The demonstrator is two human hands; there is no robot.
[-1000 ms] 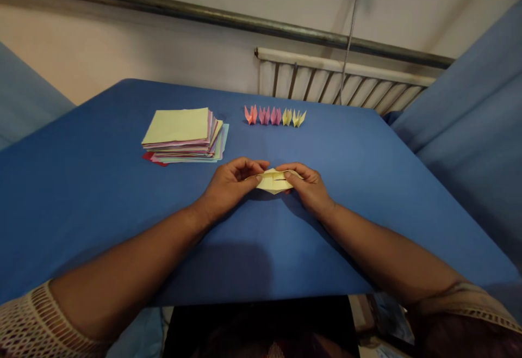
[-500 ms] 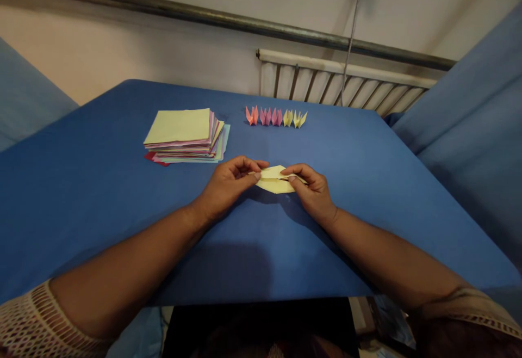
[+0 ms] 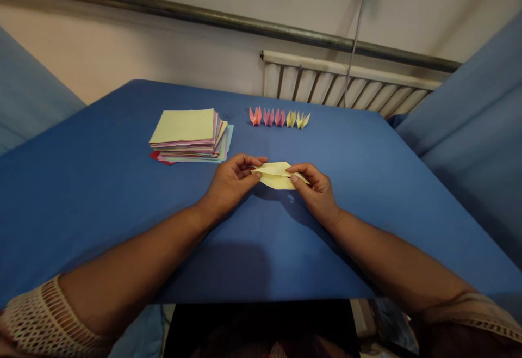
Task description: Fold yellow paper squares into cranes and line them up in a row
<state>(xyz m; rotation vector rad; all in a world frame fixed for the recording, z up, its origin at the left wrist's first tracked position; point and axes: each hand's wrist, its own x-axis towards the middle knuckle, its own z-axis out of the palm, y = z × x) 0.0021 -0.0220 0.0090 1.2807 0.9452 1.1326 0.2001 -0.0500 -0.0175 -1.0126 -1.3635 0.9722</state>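
Note:
A folded sheet of yellow paper is held between my two hands, just above the blue table cover. It is long and pointed, with a gap between its upper and lower layers. My left hand pinches its left end with thumb and fingers. At the right end, my right hand grips it, thumb in front and index finger along the upper layer. The hidden fingertips behind the paper cannot be made out.
A stack of coloured paper lies at the left. Several small folded paper figures, orange, pink and yellow, stand in a row at the back. Blue cloth covers the table. Behind it are a radiator and a pipe.
The upper layer of the yellow paper is raised a little more, and the gap between layers looks different. Both hands keep their hold. The whole view has shifted slightly.

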